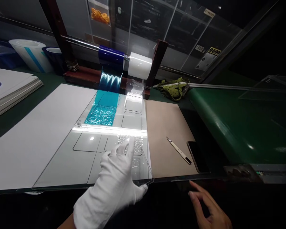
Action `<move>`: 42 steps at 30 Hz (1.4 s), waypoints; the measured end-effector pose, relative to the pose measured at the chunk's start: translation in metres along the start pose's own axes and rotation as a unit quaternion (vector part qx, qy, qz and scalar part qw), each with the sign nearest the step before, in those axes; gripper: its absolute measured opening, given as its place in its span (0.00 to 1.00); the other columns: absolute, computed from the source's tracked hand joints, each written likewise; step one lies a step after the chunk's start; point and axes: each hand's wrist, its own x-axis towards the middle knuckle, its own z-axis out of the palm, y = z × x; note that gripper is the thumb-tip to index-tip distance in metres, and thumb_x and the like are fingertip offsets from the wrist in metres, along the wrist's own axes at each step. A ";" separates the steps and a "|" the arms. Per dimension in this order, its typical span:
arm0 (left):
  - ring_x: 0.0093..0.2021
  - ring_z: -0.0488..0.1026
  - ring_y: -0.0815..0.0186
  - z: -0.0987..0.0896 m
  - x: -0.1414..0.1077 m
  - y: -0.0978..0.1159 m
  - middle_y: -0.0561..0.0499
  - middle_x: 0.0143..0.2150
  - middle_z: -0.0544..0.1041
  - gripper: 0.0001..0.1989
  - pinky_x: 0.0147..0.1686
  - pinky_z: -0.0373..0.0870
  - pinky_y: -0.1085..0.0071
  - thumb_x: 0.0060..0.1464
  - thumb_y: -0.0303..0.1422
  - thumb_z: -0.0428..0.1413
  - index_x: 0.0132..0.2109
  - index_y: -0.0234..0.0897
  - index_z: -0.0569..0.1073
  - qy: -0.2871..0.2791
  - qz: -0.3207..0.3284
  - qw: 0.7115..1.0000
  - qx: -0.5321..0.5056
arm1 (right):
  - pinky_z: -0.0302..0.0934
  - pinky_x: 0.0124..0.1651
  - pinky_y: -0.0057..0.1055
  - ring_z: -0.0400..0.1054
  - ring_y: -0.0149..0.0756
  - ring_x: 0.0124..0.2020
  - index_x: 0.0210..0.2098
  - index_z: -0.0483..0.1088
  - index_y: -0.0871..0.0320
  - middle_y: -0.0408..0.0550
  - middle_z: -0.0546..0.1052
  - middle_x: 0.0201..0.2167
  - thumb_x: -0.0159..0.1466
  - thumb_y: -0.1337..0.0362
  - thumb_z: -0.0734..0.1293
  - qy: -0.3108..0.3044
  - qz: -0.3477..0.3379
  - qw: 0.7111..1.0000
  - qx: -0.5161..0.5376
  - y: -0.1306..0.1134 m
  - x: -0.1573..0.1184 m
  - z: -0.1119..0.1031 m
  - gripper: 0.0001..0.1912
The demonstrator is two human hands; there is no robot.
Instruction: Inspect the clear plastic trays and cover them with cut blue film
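Observation:
My left hand, in a white glove, lies over a clear glass sheet with dark outlines drawn on it. Its fingers stretch forward onto a wrinkled piece of clear film, and the thumb sticks out near the sheet's front corner. A strip of blue film, bubbled at its near end, lies on the glass farther back. Low at the right, my bare right hand hovers off the table's front edge, thumb and forefinger curved with a gap between them, holding nothing visible.
A wooden stand carries a blue film roll and a white roll. On brown board lies a craft knife, beside a phone. White sheets are stacked at left; a green belt runs at right.

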 end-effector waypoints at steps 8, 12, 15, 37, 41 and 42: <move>0.58 0.62 0.49 0.003 -0.014 -0.035 0.40 0.63 0.60 0.49 0.55 0.61 0.55 0.43 0.55 0.57 0.68 0.41 0.53 -0.384 0.034 0.628 -0.676 | 0.65 0.39 0.25 0.68 0.31 0.39 0.40 0.76 0.48 0.43 0.68 0.35 0.64 0.69 0.67 0.025 -0.225 0.943 0.242 -0.123 0.050 0.007 0.09; 0.49 0.67 0.55 0.012 -0.021 -0.036 0.36 0.58 0.65 0.50 0.42 0.66 0.68 0.43 0.64 0.51 0.62 0.29 0.64 -0.484 -0.008 0.347 -0.803 | 0.62 0.39 0.27 0.66 0.31 0.37 0.38 0.77 0.52 0.43 0.68 0.32 0.63 0.68 0.68 -0.080 -0.236 0.925 0.286 -0.148 0.068 -0.001 0.06; 0.48 0.68 0.56 0.016 -0.024 -0.033 0.35 0.56 0.65 0.53 0.39 0.65 0.71 0.38 0.64 0.55 0.61 0.27 0.64 -0.494 -0.043 0.306 -0.813 | 0.61 0.40 0.29 0.66 0.32 0.38 0.35 0.78 0.53 0.44 0.69 0.32 0.63 0.66 0.68 -0.151 -0.223 0.919 0.289 -0.158 0.077 -0.005 0.05; 0.47 0.73 0.54 0.025 -0.026 -0.035 0.28 0.57 0.68 0.56 0.37 0.68 0.73 0.39 0.65 0.56 0.62 0.21 0.62 -0.494 -0.060 0.247 -0.832 | 0.57 0.30 0.24 0.61 0.27 0.27 0.28 0.69 0.55 0.38 0.67 0.26 0.64 0.59 0.67 -0.021 -0.099 0.931 0.350 -0.122 0.103 -0.015 0.09; 0.46 0.72 0.55 0.020 -0.025 -0.037 0.31 0.56 0.67 0.57 0.32 0.69 0.73 0.35 0.67 0.54 0.59 0.23 0.65 -0.474 -0.068 0.242 -0.844 | 0.66 0.34 0.32 0.73 0.41 0.38 0.46 0.72 0.52 0.47 0.77 0.39 0.60 0.54 0.67 0.096 0.024 0.980 0.175 -0.051 0.094 -0.029 0.16; 0.47 0.70 0.55 0.017 -0.024 -0.037 0.33 0.57 0.66 0.57 0.32 0.70 0.72 0.34 0.68 0.54 0.59 0.25 0.66 -0.459 -0.065 0.264 -0.846 | 0.68 0.36 0.38 0.73 0.49 0.45 0.54 0.68 0.51 0.51 0.76 0.49 0.62 0.52 0.64 0.075 0.037 0.992 0.092 -0.038 0.089 -0.031 0.23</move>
